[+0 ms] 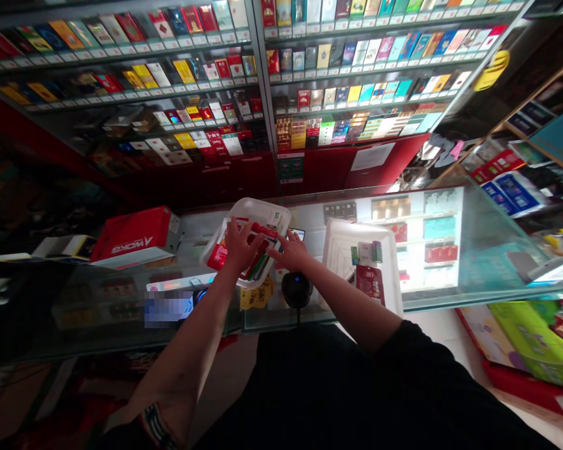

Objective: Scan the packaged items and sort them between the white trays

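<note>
A white plastic tray (256, 209) sits tilted on the glass counter (473, 250), filled with red and green packs (258, 247). My left hand (240, 245) rests on top of those packs, fingers spread over them. Beside it, my right hand (291, 251) lies at the tray's right edge, fingers stretched toward the red packs. A second white tray (342, 247) stands to the right and holds a green-and-white pack (366, 252) and a dark red pack (370, 282).
A red carton (134, 236) lies on the counter at the left. A black round device (296, 289) sits at the counter's near edge, a phone (298, 234) behind my right hand. Shelves of cigarette packs (338, 94) fill the back wall. Boxes (530, 340) crowd the floor at right.
</note>
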`<state>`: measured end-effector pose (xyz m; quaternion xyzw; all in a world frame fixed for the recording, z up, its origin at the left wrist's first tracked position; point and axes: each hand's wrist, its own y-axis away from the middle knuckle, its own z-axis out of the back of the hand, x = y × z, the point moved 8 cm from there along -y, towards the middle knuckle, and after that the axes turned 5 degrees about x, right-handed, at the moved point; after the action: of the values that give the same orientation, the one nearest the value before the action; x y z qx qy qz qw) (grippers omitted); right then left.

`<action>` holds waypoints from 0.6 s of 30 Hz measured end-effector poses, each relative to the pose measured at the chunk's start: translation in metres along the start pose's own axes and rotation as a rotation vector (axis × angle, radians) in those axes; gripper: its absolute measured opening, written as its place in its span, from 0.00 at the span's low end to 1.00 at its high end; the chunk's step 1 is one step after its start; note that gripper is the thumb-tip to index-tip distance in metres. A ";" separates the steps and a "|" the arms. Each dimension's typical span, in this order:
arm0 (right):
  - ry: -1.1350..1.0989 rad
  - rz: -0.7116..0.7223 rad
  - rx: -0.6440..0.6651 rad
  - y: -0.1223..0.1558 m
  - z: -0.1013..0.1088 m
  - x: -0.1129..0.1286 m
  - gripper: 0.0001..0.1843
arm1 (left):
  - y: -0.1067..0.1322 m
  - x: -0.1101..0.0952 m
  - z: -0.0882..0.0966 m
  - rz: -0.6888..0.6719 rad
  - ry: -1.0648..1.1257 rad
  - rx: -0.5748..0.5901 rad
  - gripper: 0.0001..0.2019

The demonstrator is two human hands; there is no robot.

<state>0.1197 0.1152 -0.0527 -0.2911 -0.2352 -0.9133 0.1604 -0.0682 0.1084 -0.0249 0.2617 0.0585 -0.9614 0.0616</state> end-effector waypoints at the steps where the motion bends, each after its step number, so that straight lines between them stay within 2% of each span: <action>1: -0.004 -0.003 0.004 -0.001 0.000 0.000 0.45 | -0.001 0.000 -0.001 0.002 -0.002 0.007 0.34; 5: -0.005 -0.004 0.001 0.001 0.003 -0.002 0.43 | 0.001 -0.008 -0.003 -0.032 0.002 0.024 0.35; 8: 0.007 -0.011 -0.029 0.006 0.009 -0.006 0.43 | 0.005 -0.023 0.000 -0.088 0.017 0.004 0.35; 13: -0.016 -0.016 -0.099 0.023 0.024 -0.018 0.45 | 0.009 -0.057 -0.001 -0.175 0.058 -0.001 0.34; 18: -0.035 -0.031 -0.190 0.044 0.045 -0.042 0.45 | 0.012 -0.100 -0.014 -0.260 0.083 0.046 0.37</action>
<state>0.1926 0.1086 -0.0309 -0.3175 -0.1548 -0.9286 0.1136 0.0261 0.1077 0.0131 0.2930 0.0725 -0.9506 -0.0721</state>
